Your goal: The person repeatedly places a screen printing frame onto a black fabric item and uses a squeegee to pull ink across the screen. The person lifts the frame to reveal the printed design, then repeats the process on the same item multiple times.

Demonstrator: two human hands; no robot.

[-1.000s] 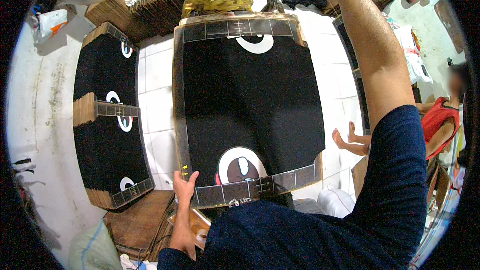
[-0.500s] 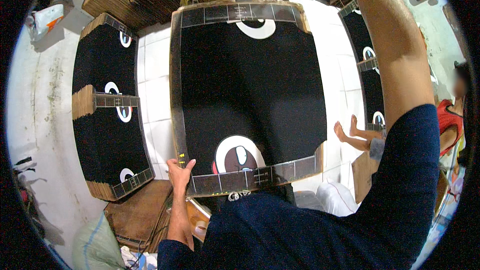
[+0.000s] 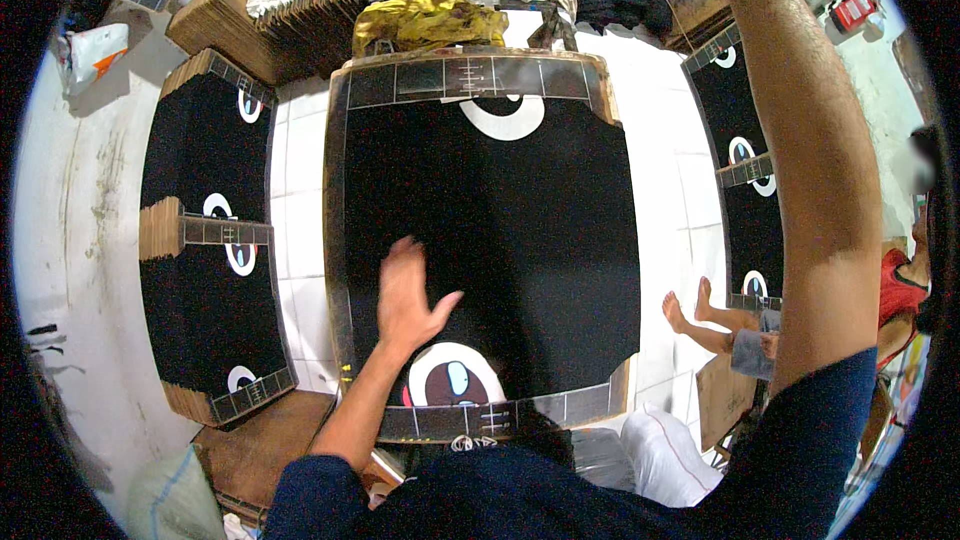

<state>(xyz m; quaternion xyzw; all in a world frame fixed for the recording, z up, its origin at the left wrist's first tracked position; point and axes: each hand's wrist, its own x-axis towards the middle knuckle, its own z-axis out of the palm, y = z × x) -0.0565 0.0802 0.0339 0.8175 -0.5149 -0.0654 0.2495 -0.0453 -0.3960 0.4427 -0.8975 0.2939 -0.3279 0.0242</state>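
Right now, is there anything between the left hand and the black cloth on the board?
Nothing visible. The left hand is open, flat over the black cloth with no object between them; whether the palm touches it cannot be told.

Black fabric [image 3: 500, 230] spread flat on central board [image 3: 470, 77], filling it edge to edge. White ring print at far end, white-and-brown round print at near end. Gridded strips border far and near edges.
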